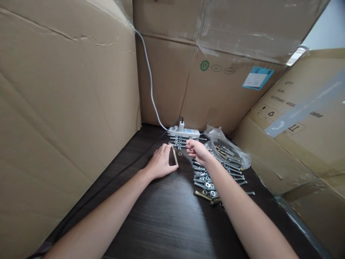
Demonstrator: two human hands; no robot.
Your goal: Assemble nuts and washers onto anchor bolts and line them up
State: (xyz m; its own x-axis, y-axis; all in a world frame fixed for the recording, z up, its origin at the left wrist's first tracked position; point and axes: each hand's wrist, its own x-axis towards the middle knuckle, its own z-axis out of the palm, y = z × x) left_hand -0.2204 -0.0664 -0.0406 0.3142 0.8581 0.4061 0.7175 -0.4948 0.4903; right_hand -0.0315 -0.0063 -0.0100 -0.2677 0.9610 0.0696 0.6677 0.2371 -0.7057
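Between the thumb and fingers of my left hand (162, 163) is a brass-coloured metal sleeve (175, 156), held by its two ends just above the dark table. My right hand (196, 150) is closed, its fingers curled together over the near end of a row of silver bolts (176, 138). What those fingers hold, if anything, is hidden. Small washers (180, 153) lie on the table between my hands. Under and beside my right forearm are several more bolts (237, 176), silver washers (208, 185) and brass-coloured sleeves (202, 196).
A white power strip (188, 132) with a plug lies at the back, its white cable (151, 82) rising along the box. A black cable (126, 167) crosses the table at left. A clear plastic bag (226, 144) holds more bolts. Large cardboard boxes (167, 79) wall in three sides.
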